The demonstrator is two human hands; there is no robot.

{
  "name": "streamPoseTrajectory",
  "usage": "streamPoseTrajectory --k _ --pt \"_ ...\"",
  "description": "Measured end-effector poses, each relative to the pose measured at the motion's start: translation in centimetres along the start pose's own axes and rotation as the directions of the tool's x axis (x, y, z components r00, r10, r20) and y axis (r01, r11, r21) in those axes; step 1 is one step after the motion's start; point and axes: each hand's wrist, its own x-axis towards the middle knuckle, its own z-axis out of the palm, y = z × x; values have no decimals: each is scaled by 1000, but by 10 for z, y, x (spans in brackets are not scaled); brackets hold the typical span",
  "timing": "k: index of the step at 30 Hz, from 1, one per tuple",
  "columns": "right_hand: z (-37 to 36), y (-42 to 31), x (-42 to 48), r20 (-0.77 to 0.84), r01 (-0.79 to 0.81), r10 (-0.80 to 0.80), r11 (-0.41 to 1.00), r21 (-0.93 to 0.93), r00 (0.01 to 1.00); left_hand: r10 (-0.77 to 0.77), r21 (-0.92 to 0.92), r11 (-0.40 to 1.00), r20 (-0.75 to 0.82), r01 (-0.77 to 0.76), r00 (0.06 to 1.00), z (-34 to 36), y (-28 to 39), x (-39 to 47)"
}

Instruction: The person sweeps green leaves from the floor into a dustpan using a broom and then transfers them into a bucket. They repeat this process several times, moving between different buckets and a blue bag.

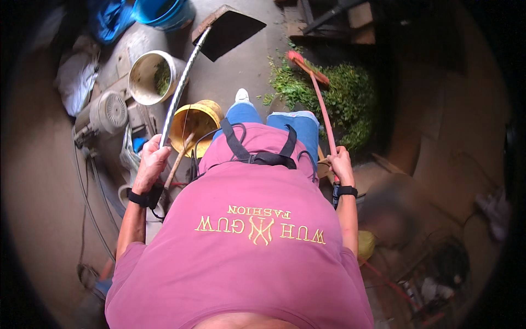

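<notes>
My left hand (153, 161) is wrapped around the silvery handle of a long-handled dustpan (235, 34). Its dark pan is out in front of me, and I cannot tell whether it touches the floor. In my right hand (342, 163) is the pink handle of a broom (309, 68). The broom's reddish head lies over the edge of a heap of chopped green plant matter (349, 98) on the floor. Black bands circle both my wrists. The lower end of the broom handle passes beside my right wrist.
A yellow bucket (213, 110) with a wooden stick (179, 160) is left of my legs. Beyond it lies a white bucket (141, 82) with green bits inside. An electric motor (111, 112) stands at left, with cables below. Blue buckets (158, 16) are farther off.
</notes>
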Motion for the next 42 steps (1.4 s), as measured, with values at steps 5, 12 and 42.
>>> streamPoseTrajectory --k 5,12,42 --pt "8 0 -34 -40 -55 67 969 241 997 -47 170 985 157 20 987 21 36 53" --pt "4 -32 -87 -161 -75 157 903 423 974 -147 274 960 334 53 931 74 65 154" --pt "42 -40 -68 251 -372 306 449 812 918 -375 196 927 486 320 789 272 15 389"
